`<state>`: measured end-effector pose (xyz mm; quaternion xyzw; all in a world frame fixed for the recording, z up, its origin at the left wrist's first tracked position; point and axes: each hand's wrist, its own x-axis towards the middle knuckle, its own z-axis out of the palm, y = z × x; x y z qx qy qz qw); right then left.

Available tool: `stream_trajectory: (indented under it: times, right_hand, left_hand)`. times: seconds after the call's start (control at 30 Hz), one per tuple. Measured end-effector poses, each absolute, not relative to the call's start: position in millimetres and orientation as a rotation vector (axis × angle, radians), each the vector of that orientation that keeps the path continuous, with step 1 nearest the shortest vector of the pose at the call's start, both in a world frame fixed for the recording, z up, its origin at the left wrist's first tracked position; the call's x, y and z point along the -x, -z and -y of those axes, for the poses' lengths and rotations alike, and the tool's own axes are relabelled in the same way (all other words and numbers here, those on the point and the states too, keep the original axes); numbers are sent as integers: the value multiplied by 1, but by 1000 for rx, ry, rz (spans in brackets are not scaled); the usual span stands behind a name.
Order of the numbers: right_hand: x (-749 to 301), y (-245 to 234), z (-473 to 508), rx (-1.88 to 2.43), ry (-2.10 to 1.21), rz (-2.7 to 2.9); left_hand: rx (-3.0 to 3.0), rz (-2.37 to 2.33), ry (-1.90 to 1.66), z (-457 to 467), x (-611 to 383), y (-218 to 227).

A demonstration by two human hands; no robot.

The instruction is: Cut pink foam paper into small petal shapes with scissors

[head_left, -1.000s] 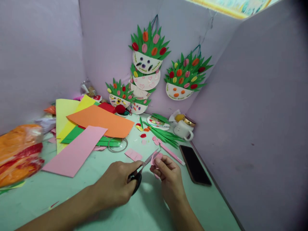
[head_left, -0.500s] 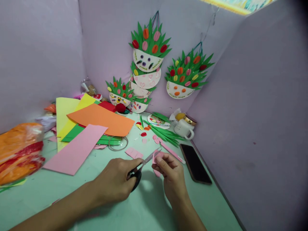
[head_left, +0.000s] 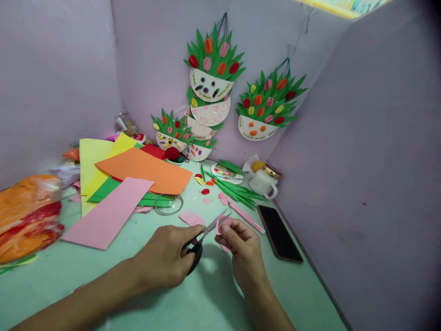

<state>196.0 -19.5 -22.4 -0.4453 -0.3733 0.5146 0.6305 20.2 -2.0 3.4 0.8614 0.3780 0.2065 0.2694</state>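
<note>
My left hand point(head_left: 165, 259) grips black-handled scissors point(head_left: 203, 236), whose blades point up and right into a small pink paper piece point(head_left: 222, 230). My right hand point(head_left: 243, 250) pinches that pink piece between thumb and fingers, just above the pale green table point(head_left: 86, 285). Both hands sit close together at the table's front middle. A small pink offcut point(head_left: 190, 217) lies just beyond the scissors.
Coloured paper sheets point(head_left: 138, 172) lie at the left, a long pink strip point(head_left: 108, 214) nearest. A clear tape ring point(head_left: 168, 204), pink pen point(head_left: 245, 218), black phone point(head_left: 279, 233), white mug point(head_left: 262, 184) and green paper leaves point(head_left: 237, 193) lie beyond. An orange bag point(head_left: 27, 216) sits far left. Walls close in behind and right.
The hands have stayed in place with scissors and pink piece; the scissor blades and the piece have shifted only slightly. The view has drifted a little.
</note>
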Motion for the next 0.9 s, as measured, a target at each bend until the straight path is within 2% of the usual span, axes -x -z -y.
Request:
stream_trajectory:
  times: [0.9]
  right_hand:
    - [-193, 19, 20, 1001, -1211, 797]
  left_hand:
    - [-2300, -983, -515, 0, -21, -5]
